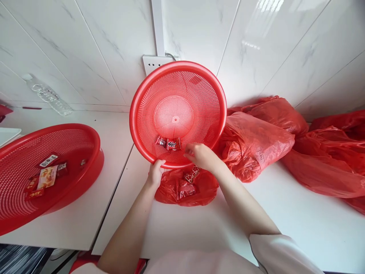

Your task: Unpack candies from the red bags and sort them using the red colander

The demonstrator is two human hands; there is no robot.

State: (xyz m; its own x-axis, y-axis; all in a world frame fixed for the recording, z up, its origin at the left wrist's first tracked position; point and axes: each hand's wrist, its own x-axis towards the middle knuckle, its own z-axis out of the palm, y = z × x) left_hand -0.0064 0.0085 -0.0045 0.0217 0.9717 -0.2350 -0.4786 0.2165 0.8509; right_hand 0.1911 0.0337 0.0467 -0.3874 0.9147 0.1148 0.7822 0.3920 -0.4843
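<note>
A red plastic mesh basket (175,102) is tipped up with its mouth toward me. My left hand (156,174) is closed on its lower left rim, thumb over the edge. Two small red wrapped snack packets (173,144) lie inside, low on the mesh wall. Just right of these packets, my right hand (199,155) reaches over the lower rim with fingers curled together; what they hold, if anything, is hidden. Beneath the rim, an open red plastic bag (168,192) rests on the white table (185,224) with several wrapped snacks (186,188) in it.
At left stands another red basket (85,182) with several snack packets (47,177). Filled red plastic bags (259,140) lie at right against the tiled wall. A clear plastic bottle (49,95) leans at back left. A power strip (151,64) sits behind the tilted basket.
</note>
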